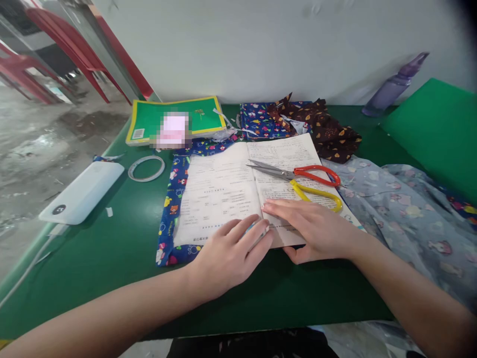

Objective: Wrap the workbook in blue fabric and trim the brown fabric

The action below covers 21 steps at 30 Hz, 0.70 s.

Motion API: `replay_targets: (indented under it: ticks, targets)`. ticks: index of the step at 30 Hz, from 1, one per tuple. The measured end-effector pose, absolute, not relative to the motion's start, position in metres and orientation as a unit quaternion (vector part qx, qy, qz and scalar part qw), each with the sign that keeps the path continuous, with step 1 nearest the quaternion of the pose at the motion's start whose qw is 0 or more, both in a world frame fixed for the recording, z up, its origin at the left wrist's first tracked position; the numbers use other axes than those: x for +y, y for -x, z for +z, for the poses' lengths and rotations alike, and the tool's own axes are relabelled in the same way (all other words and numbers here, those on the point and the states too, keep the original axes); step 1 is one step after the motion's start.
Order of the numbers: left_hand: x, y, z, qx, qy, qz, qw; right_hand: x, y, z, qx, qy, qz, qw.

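Observation:
An open book (219,199) with printed pages lies in front of me. Patterned blue cloth (167,219) borders its left side and wraps under it. My left hand (238,251) rests palm down over the lower edge of the left page, its fingers reaching the centre fold. Flat on the lower right page is my right hand (313,228), fingers stretched toward the fold and thumb at the bottom edge. Just above it, scissors (286,174) with one red and one yellow handle lie on the right page, blades slightly apart. Neither hand touches the blades.
A white power bank (84,191) with a cable and a tape roll (146,169) are on the left. Behind lie a green book (208,115) and brown cloth (316,124). Grey printed cloth (402,209), a purple bottle (389,92) and a green board (436,129) occupy the right.

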<state>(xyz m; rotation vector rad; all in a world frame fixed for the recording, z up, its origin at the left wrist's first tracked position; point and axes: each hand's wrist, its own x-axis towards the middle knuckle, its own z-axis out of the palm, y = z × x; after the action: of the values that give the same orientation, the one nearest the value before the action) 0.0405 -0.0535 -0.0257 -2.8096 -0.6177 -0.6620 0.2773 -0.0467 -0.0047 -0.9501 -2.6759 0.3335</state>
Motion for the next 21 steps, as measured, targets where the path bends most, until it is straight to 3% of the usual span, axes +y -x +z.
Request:
replay_targets:
  ticks: [8,16,21]
  targets:
    - [-0.063,-0.029,-0.024,-0.200,0.921,-0.302,0.144,-0.049,-0.283,-0.006,-0.935,0.275,-0.007,0.225]
    - [-0.057,-0.022,-0.025,-0.155,0.913,-0.311,0.216,-0.048,-0.285,-0.004,-0.935,0.273,-0.007,0.226]
    - [-0.056,-0.021,-0.025,-0.147,0.917,-0.309,0.203,-0.047,-0.287,-0.004,-0.931,0.290,0.008,0.224]
